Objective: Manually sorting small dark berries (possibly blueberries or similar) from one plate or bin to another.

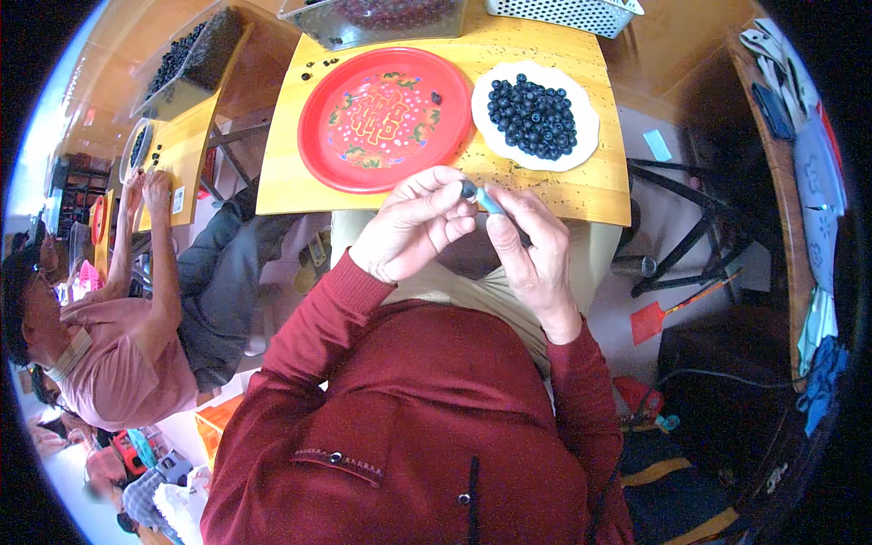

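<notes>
Above my lap, at the table's near edge, my left hand (416, 222) pinches a small dark round bead-like piece (468, 189) between thumb and fingertips. My right hand (534, 247) is closed round a slim tool with a pale teal part (490, 201), its tip close to the piece. Whether the two touch is too small to tell. Beyond my left hand lies a round red tray (327, 150) with a patterned middle and one dark bit near its right side. A white scalloped plate (586, 150) to its right holds a heap of similar blue-black round pieces (531, 116).
Brown crumbs litter the yellow wooden table (590, 195). At its far edge stand a clear bin (313, 25) and a white perforated basket (599, 16). On the left a person in pink (127, 363) works at another table. A red fly swatter (649, 320) lies right.
</notes>
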`<state>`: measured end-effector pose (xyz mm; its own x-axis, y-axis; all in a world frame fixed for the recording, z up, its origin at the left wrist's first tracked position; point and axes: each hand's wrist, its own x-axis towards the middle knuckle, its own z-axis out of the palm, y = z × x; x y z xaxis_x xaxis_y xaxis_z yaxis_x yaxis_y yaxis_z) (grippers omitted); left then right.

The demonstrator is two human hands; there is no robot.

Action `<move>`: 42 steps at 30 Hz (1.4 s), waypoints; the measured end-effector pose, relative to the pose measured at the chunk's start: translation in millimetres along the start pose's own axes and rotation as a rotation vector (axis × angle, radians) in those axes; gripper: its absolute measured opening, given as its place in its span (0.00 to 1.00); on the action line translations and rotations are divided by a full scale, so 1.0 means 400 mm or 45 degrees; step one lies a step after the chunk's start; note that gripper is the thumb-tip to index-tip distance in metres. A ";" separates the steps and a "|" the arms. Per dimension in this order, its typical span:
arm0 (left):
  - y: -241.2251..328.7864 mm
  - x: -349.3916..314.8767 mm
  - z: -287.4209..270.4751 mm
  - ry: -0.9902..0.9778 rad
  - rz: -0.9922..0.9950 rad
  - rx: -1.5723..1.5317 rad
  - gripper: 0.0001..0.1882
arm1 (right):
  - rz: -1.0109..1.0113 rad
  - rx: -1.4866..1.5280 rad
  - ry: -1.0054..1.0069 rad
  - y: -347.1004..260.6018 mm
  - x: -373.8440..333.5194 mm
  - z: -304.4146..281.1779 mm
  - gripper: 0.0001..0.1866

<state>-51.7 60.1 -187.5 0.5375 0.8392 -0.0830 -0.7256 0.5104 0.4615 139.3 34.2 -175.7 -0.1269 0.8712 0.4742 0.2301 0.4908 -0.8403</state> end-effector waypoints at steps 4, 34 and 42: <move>-0.002 -0.002 0.008 0.014 0.024 0.000 0.08 | -0.013 -0.061 -0.016 -0.003 0.001 0.002 0.18; -0.026 -0.001 0.079 -0.022 0.096 0.204 0.08 | 0.229 -0.025 0.150 0.033 -0.004 -0.056 0.14; -0.028 0.012 0.059 0.062 0.103 0.058 0.08 | 0.011 0.007 0.072 0.019 -0.009 -0.039 0.14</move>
<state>-30.8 53.8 -172.3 0.4559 0.8859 -0.0859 -0.7447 0.4326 0.5082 156.5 34.9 -179.6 -0.0699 0.8741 0.4807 0.2253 0.4832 -0.8460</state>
